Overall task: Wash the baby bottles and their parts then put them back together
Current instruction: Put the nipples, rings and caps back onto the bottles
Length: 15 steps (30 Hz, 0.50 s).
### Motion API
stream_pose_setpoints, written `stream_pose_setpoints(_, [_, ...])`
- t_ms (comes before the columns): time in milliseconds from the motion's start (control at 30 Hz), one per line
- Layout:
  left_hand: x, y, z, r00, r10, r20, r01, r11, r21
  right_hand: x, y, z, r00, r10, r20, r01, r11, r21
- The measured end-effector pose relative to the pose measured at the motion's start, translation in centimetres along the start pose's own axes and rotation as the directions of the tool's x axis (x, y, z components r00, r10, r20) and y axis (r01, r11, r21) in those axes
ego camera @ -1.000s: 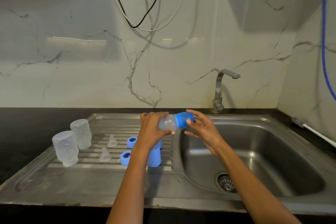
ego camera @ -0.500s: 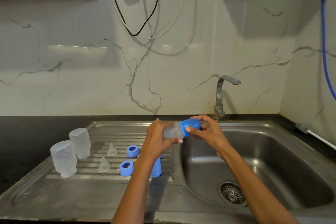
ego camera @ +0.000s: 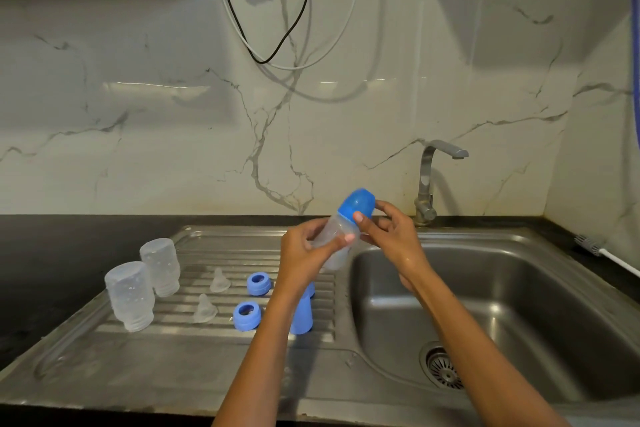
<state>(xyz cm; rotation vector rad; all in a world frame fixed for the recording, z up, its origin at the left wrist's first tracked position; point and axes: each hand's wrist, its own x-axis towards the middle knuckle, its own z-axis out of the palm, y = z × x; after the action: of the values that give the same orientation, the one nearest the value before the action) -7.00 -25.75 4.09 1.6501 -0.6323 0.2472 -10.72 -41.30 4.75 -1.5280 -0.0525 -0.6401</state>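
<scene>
Head view: since a second ago the bottle [ego camera: 334, 236] has swung from lying level to tilting, blue cap [ego camera: 356, 203] up toward 1 o'clock. The left hand [ego camera: 304, 253] grips its clear body; the right hand [ego camera: 388, 229] pinches the cap. It hangs over the sink's [ego camera: 519, 288] left rim, apparently being disassembled.

Two bare forearms enter from the bottom edge, each ending in a hand that serves as a grip. Behind the left grip [ego camera: 304, 253] the wrist and forearm show no sleeve, watch, band or glove. Behind the right grip [ego camera: 391, 236] the forearm is likewise uncovered as far as the frame's lower edge. The fingers [ego camera: 360, 218] carry no rings, and the nails are short and unpainted. No clothing is visible.
</scene>
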Motion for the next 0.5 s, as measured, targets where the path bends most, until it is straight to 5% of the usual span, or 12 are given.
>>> stream_pose_setpoints(133, [0.2,-0.3,-0.7,0.994,-0.093,-0.054,0.084,0.986,-0.146,-0.5,0.5,0.9,0.999,0.035,0.042,-0.037,0.998,0.046])
stream_pose_setpoints(500, [1.4,0.3,-4.6,0.971,-0.148,-0.187,0.095,0.959,-0.265,-1.4,0.9,2.9,0.995,-0.094,-0.039,0.075,0.938,-0.339])
